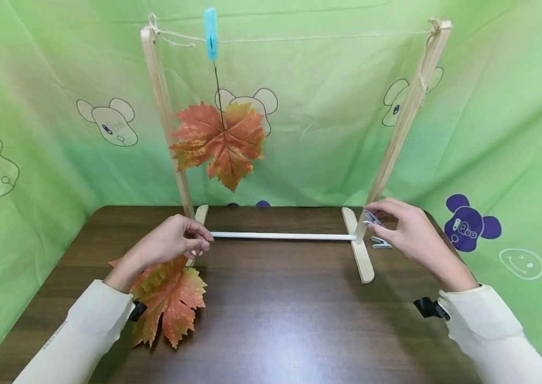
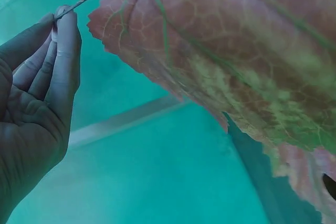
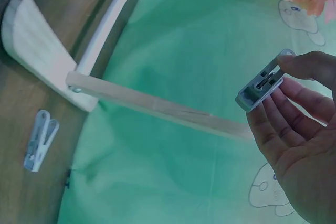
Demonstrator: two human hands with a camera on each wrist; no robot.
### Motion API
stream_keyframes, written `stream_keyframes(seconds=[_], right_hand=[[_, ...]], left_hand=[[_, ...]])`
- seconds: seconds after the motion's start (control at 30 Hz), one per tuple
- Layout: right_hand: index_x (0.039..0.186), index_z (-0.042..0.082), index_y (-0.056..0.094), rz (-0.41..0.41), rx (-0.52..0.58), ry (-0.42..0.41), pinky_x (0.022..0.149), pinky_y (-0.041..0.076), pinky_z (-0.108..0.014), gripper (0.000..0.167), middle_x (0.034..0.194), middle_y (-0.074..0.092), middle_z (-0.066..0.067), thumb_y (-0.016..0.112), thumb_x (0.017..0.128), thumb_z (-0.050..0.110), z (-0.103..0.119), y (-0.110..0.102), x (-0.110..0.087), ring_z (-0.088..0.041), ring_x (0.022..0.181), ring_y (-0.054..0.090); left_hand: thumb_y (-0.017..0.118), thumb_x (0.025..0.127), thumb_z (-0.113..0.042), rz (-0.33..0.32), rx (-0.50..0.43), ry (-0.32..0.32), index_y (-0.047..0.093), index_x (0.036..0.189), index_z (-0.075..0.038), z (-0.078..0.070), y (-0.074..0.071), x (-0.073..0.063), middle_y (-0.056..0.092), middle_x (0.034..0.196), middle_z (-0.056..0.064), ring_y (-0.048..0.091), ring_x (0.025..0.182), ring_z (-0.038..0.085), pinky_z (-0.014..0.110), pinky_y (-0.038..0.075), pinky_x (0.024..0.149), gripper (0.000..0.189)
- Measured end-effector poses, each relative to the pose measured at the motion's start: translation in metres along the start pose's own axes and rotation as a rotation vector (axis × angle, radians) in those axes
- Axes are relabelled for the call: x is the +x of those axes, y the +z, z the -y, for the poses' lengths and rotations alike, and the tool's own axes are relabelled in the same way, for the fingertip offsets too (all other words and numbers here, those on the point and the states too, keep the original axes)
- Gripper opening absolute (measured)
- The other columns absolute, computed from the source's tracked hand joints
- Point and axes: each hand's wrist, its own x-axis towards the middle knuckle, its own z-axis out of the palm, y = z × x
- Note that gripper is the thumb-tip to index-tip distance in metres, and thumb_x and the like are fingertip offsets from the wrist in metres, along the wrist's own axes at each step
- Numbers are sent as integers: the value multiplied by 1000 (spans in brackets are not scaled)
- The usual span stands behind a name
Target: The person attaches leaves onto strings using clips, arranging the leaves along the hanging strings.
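My left hand [image 1: 175, 240] pinches the thin stem of an orange-green maple leaf [image 1: 172, 306], which hangs below the wrist at the table's left side. In the left wrist view that leaf [image 2: 226, 61] fills the upper right, its stem between thumb and fingertips. My right hand [image 1: 407, 229] holds a grey clothespin [image 3: 264, 81] between thumb and fingers, beside the foot of the right post. Another maple leaf [image 1: 223, 141] hangs by its stem from a blue clothespin [image 1: 210, 33] on the string [image 1: 318, 39].
Two wooden posts [image 1: 405, 122] carry the string, joined low down by a white bar [image 1: 280, 236]. A second grey clothespin [image 3: 41, 141] lies on the brown table [image 1: 290, 314] by the right foot [image 1: 363, 261]. Green patterned cloth [image 1: 299, 149] hangs behind.
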Motion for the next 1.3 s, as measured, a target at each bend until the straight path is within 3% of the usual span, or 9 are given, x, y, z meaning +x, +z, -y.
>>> stream_keyframes(seconds=[0.13, 0.33, 0.53, 0.77, 1.0, 1.3], right_hand=[[116, 2, 75, -13, 15, -27, 83, 46, -3, 34, 104, 76, -9, 83, 83, -4, 7, -2, 9, 3, 90, 61], [118, 3, 75, -37, 70, -52, 82, 48, -3, 35, 105, 75, -10, 82, 84, -4, 18, -7, 22, 8, 92, 59], [119, 0, 74, -33, 130, -60, 82, 50, -3, 34, 104, 74, -9, 81, 86, -6, 30, -8, 34, 10, 91, 59], [118, -3, 73, -51, 177, -61, 86, 49, -2, 34, 105, 73, -13, 80, 85, -9, 41, -14, 42, 9, 92, 60], [122, -1, 73, -34, 258, -34, 89, 51, -4, 34, 109, 73, -13, 78, 89, -7, 51, -22, 52, 6, 95, 62], [123, 0, 72, -28, 337, 51, 93, 54, -10, 32, 111, 71, -12, 74, 91, -7, 69, -29, 66, 0, 96, 66]], left_hand=[[68, 101, -5, -12, 11, 33, 76, 109, 2, -9, 1, 0, 74, 86, 6, 68, 75, 12, 31, 63, 70, 13], [67, 102, -7, -36, 2, 67, 76, 107, 0, -25, 1, 1, 75, 88, 7, 70, 75, 17, 38, 64, 72, 12], [70, 101, -10, -80, 3, 76, 77, 109, -4, -40, 3, 6, 76, 92, 8, 72, 78, 15, 37, 65, 75, 13], [73, 99, -9, -136, 11, 114, 79, 108, -6, -63, 7, 10, 77, 90, 7, 71, 74, 15, 35, 65, 70, 11], [73, 99, -10, -200, 12, 163, 79, 106, -8, -82, 11, 16, 79, 92, 6, 72, 72, 18, 32, 63, 67, 10], [74, 98, -9, -228, -26, 214, 79, 105, -8, -105, 17, 23, 80, 96, 6, 74, 77, 15, 35, 65, 71, 9]])
